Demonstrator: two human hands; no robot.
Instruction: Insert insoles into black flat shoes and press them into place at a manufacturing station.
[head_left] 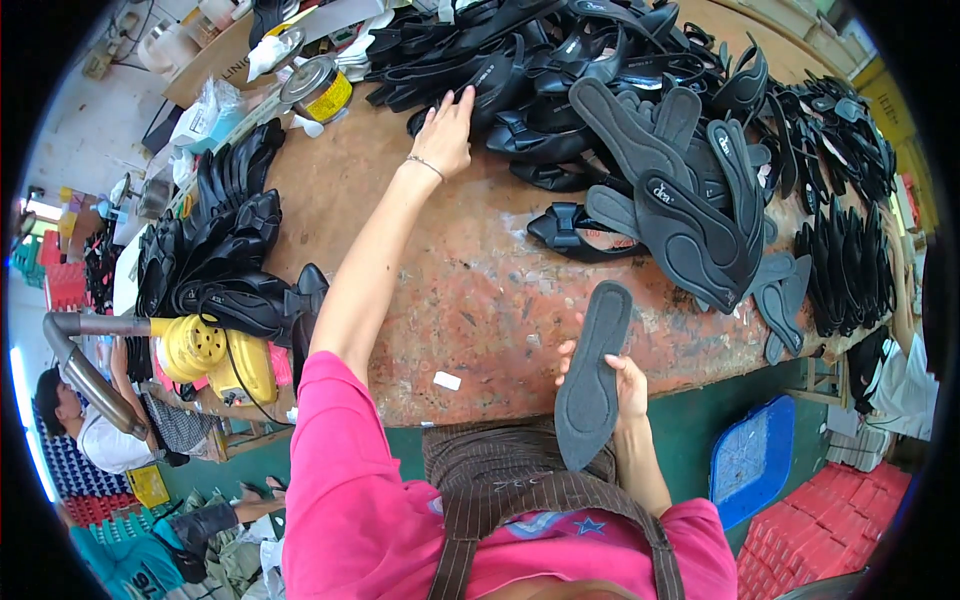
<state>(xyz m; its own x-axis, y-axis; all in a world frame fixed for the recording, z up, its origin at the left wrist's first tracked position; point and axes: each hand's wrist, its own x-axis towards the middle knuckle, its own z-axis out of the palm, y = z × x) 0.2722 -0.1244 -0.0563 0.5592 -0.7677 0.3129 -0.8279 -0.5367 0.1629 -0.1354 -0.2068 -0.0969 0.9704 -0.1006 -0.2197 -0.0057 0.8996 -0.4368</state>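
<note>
My right hand (630, 388) grips a dark grey shoe insole (588, 400) upright in front of my apron, its pointed end down. The thumb presses on the near side, and other fingertips show at the far edge. My left arm is stretched across the table to a pile of black shoes (500, 75). There my left hand (446, 135) has its fingers extended at the pile's near edge; whether they touch a shoe is unclear. Right of centre lies a heap of grey insoles (690, 225), with a black bow-front flat shoe (575, 232) beside it.
The worn brown table (400, 320) carries rows of black shoes (225, 240) at left and more shoes (850, 265) at right. A yellow-labelled tin (318, 90) stands far left. A yellow machine (215, 355) is at the left edge. A blue bin (752, 460) sits on the floor. A person (95, 425) is at left.
</note>
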